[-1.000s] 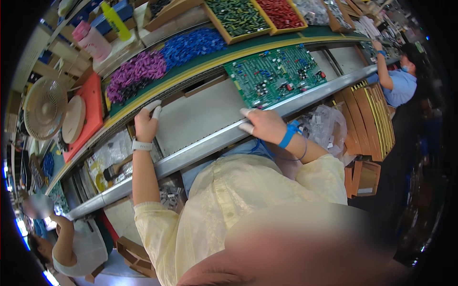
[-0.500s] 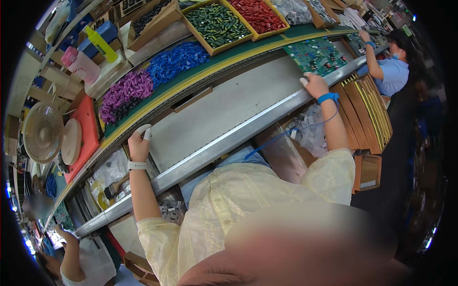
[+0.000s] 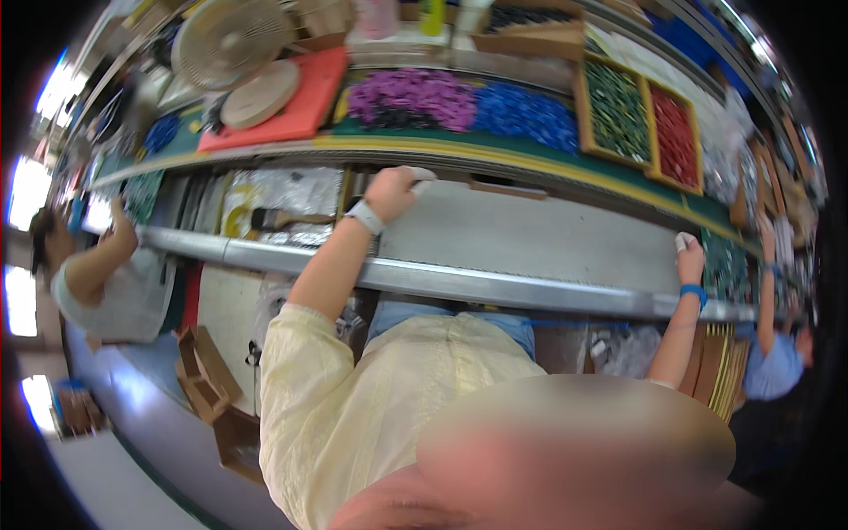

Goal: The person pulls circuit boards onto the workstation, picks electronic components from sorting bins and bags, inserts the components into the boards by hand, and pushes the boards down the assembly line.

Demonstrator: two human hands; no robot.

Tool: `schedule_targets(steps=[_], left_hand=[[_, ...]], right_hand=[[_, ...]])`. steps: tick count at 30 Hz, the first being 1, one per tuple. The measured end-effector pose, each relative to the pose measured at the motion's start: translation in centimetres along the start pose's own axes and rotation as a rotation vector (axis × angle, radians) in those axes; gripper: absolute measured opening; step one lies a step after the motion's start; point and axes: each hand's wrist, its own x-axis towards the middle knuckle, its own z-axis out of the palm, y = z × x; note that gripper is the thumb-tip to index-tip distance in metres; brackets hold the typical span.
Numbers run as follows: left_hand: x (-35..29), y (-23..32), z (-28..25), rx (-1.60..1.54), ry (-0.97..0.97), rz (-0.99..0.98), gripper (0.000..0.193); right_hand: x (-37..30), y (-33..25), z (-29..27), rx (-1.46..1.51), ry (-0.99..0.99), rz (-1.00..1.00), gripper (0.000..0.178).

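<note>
My left hand (image 3: 393,192) is over the left end of a bare grey metal surface (image 3: 521,234), near the far rail. Its fingers are curled together, with white finger covers on the tips; whether anything is between them is hidden. A white band circles that wrist. Over the right end of the surface, my right hand (image 3: 691,258) is closed too, also with white finger covers, and its contents do not show. It wears a blue wrist strap (image 3: 693,291) with a cord. Just right of it lies a green circuit board (image 3: 726,265), seemingly apart from the hand.
Beyond the rail lie heaps of purple parts (image 3: 411,99) and blue parts (image 3: 526,117), then boxes of green parts (image 3: 616,110) and red parts (image 3: 673,137). A brush (image 3: 287,218) lies left. One co-worker (image 3: 110,274) sits left, another (image 3: 770,353) right. A metal rail (image 3: 442,279) runs in front.
The view has swung to the right. My right hand, earlier at the circuit board's near corner, is now beside its left edge. My left hand has moved from the surface's left end inward over it.
</note>
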Motion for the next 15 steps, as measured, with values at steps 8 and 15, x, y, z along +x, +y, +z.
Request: schedule_targets(steps=[8,15], left_hand=[[-0.2,0.5,-0.2,0.061,-0.008,0.044,0.020],[-0.3,0.6,-1.0,0.005,-0.008,0.031,0.021]], right_hand=[[-10.6,-24.8,7.2,0.514,-0.467,-0.531,0.021],[-12.8,-28.0,11.6,0.472,-0.496,-0.998,0.019]])
